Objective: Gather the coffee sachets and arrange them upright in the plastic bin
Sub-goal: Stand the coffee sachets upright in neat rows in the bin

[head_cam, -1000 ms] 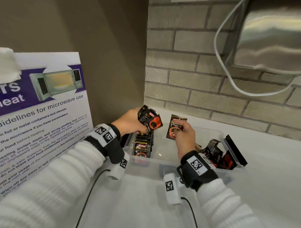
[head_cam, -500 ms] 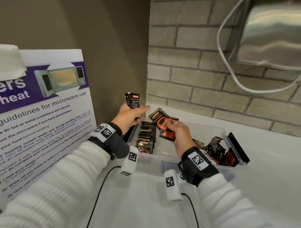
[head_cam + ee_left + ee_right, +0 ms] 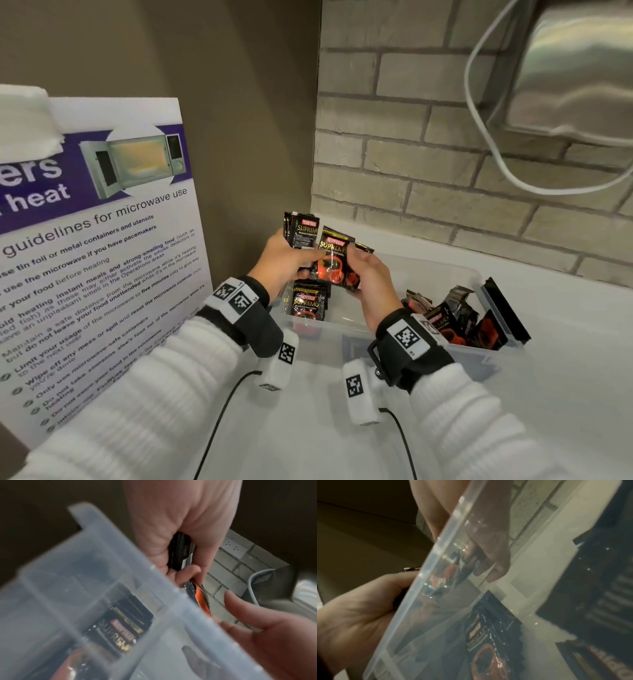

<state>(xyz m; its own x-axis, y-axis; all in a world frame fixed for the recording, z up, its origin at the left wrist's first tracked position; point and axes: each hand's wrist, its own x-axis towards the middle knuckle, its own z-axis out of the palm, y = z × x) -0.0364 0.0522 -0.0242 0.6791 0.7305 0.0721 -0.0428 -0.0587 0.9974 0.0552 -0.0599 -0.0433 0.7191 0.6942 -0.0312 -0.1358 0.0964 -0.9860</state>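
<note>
While sachets are squared: hold above plastic bin (image 3: 376, 329).
Left hand (image 3: 287, 263): grips small stack (image 3: 303, 230).
Right hand (image 3: 371, 274): pinches front sachet (image 3: 334, 260).
Technique: align edges, seat upright beside standing row (image 3: 307, 303).

This is a shared workplace pantry or break room. A printed poster (image 3: 99, 246) of microwave-use guidelines, mentioning an Operations area, stands at the left. On the far painted brick wall (image 3: 428, 164) hangs a steel wall-mounted unit (image 3: 579, 75) with a white cable (image 3: 493, 150), above a white counter (image 3: 565, 342).
</note>
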